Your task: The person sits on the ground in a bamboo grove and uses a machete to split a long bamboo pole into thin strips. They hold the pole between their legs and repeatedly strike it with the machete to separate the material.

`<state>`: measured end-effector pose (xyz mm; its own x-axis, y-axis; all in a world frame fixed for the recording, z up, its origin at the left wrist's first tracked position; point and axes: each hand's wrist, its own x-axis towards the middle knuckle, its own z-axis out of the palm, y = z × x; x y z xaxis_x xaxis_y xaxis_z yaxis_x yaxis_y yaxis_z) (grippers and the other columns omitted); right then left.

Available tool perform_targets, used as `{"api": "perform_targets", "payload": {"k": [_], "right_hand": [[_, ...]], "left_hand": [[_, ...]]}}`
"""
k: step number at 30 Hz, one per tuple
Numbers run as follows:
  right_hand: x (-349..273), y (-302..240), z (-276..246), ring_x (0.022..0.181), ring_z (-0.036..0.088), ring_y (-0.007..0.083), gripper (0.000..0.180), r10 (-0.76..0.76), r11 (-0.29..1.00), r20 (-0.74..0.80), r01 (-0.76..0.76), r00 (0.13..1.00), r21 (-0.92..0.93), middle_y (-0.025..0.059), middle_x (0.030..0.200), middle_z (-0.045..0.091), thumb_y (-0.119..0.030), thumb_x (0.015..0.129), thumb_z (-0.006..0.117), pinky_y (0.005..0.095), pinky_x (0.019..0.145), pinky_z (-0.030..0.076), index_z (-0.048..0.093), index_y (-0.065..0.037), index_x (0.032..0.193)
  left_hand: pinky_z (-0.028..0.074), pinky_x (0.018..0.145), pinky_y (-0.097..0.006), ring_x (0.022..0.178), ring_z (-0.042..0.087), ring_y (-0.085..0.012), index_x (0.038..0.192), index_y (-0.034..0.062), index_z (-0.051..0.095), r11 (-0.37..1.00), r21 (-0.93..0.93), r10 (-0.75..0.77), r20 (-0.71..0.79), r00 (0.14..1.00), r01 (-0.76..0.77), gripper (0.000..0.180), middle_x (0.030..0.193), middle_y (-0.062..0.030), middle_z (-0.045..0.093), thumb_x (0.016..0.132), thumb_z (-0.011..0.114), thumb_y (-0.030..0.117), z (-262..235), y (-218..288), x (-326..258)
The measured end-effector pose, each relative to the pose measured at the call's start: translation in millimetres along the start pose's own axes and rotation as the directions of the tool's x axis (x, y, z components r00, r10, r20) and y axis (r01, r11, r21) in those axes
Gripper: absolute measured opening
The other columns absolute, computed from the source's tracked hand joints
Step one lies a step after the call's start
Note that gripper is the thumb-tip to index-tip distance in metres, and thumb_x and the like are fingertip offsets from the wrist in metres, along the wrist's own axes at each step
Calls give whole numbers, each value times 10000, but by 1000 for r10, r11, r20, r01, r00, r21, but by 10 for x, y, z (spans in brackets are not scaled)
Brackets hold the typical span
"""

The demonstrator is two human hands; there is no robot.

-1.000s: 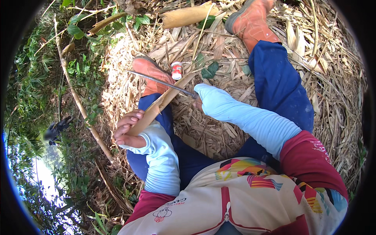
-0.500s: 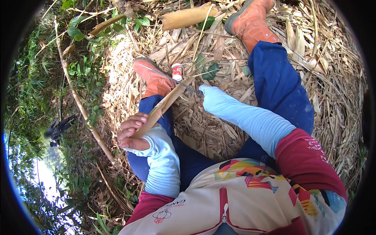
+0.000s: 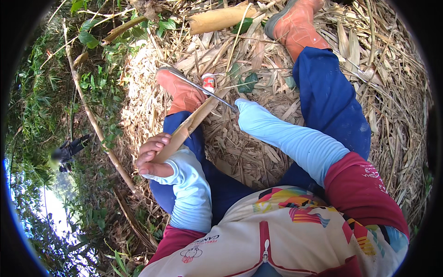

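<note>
My left hand [image 3: 154,154] grips the near end of a pale split bamboo piece [image 3: 198,117], which slants up and to the right between my legs. A long, thin knife [image 3: 193,84] crosses its far end, the blade pointing away to the left over one boot. The knife's near end runs into my right hand [image 3: 237,116], largely hidden by a light blue sleeve [image 3: 272,127]. Whether the blade's edge touches the bamboo is hard to tell. Close behind the crossing lies a small red and white packet or can [image 3: 209,84].
My orange boots [image 3: 181,90] and blue trousers [image 3: 330,92] frame dry leaf litter [image 3: 258,83]. A thick bamboo section [image 3: 217,19] lies at the far side. Along the left run a long pole [image 3: 94,122] and green undergrowth, where another person [image 3: 69,152] in dark clothes appears.
The knife blade has tilted more steeply, its tip rising away from me. The bamboo and my left hand have shifted slightly to the left.
</note>
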<state>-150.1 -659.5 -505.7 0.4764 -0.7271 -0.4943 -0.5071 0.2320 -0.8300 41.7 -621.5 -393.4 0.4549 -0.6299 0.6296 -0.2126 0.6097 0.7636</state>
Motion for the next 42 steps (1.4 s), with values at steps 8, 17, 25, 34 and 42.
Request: {"api": "perform_targets", "payload": {"k": [8,17,25,34,42], "right_hand": [[203,435,159,924,648,430,289,52,998,-16,-52,999,-34,277,978,659,-125,865,476,490,809,499,599,-3,1097],[166,428,176,891,652,433,249,22,999,-27,-23,999,-40,276,938,661,-137,868,487,495,790,500,610,-9,1042],[136,433,4,909,651,432,242,119,987,25,-116,993,-108,285,959,658,-148,879,464,502,800,496,614,-13,1012],[787,1173,289,965,649,415,269,532,791,68,-466,844,-397,240,1023,677,-233,842,658,460,832,514,651,-60,1048],[309,337,11,929,631,443,218,274,939,81,-248,958,-237,245,957,644,-155,852,599,474,792,498,585,-61,1049]], "left_hand": [[552,606,-408,632,578,-248,924,75,491,999,8,41,30,999,-41,469,717,-115,537,1035,337,503,-4,-31,19],[556,625,-425,653,588,-253,933,77,490,999,-39,15,29,999,-14,457,745,-125,553,1037,337,495,-43,-36,3],[560,601,-438,643,602,-272,904,68,519,997,-74,5,-10,1000,-6,480,725,-134,560,1026,370,508,-97,-39,-24],[519,699,-373,723,538,-209,894,121,509,986,39,-142,-314,939,163,461,769,-58,516,965,483,576,-40,35,57],[487,711,-353,754,510,-190,848,144,523,982,21,-163,-385,908,186,463,796,-40,501,933,535,599,13,67,68]]}}
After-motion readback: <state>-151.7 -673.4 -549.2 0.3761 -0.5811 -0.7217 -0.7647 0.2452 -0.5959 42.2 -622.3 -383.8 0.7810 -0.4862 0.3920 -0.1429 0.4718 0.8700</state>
